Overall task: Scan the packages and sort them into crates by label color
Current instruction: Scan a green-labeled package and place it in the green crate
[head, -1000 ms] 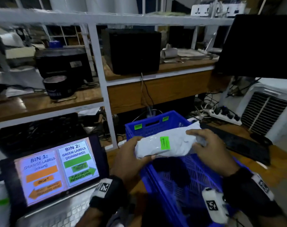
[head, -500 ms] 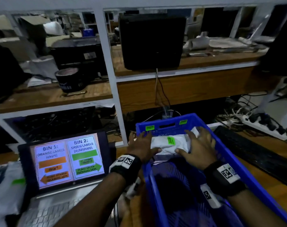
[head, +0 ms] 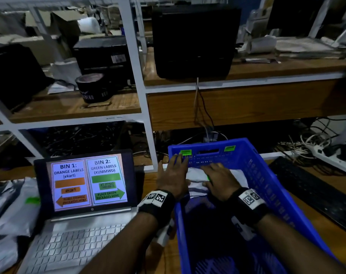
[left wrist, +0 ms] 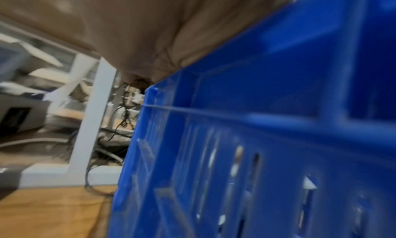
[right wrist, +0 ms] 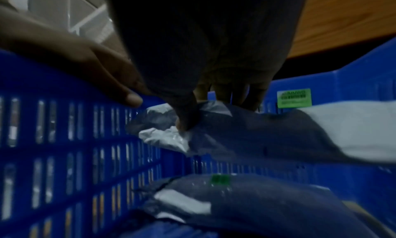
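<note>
Now that the white package (head: 195, 174) has come down from where you held it above the crate a second ago, it lies at the far end inside the blue crate (head: 266, 175), against the far wall, so this green-label item looks all but sorted. It is a soft, crinkled white poly mailer; a sliver of its green label (head: 208, 177) shows beside your right thumb in the head view, and another mailer with a green tag (right wrist: 220, 180) lies below it in the right wrist view.

Your right hand (head: 219, 180) is on top of it, thumb and fingers still pinching a fold of the plastic, so that grip is clamped on the package. Your left hand (head: 173, 177) has let go: its fingers are spread straight over the crate's far left corner, the palm across the rim.

The crate's far wall carries two green stickers (head: 186, 152), matching the laptop (head: 89, 182) to the left on the surface, whose screen sends green labels to bin 2, rightward. More grey mailers (head: 12, 210) wait at the far left, one with a green tag, so release this one and fetch the next to scan.
</note>
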The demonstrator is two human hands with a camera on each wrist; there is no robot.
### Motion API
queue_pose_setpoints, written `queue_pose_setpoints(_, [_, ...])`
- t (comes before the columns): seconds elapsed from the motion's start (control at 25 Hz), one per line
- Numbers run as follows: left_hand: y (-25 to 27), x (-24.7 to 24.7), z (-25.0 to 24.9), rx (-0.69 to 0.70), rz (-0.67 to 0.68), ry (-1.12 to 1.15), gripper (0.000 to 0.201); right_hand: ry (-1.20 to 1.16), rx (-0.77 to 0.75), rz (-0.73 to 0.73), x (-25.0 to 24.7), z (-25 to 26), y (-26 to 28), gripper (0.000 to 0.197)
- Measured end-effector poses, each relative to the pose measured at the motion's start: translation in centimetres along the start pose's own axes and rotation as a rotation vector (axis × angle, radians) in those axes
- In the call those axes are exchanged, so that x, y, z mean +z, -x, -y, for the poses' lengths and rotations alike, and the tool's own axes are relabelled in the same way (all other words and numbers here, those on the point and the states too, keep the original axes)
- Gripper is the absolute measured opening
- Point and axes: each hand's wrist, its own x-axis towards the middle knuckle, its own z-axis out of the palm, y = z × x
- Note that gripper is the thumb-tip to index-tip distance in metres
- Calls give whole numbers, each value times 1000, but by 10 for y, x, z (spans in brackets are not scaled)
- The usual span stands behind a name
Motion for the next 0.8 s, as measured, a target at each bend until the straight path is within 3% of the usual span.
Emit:
queue_pose_setpoints(0.16, [6,-2,3,-40,-32,146,80,17,-20,4,30,-14,-20,60])
queue_pose_setpoints(0.28, [8,-3,3,-40,-9,171,94,-54,-44,31,55,-16,-32,60])
queue_pose_setpoints(0.36, [8,-3,3,-33,-30,170,91,-32,-58,82,69,-14,-35,64])
queue_pose_setpoints(0.44, [9,-4,2,-28,-45,188,88,-50,-12,189,93,-22,-43,75])
queue_pose_setpoints(0.56, [9,-4,2,-29,-55,200,86,-5,23,112,118,-33,-48,71])
queue_pose_setpoints(0.64, [9,-4,3,-30,-47,202,89,-1,95,153,103,-20,-38,72])
queue_pose_setpoints(0.8, [7,0,6,-25,-51,229,88,-71,263,238,105,-14,-29,92])
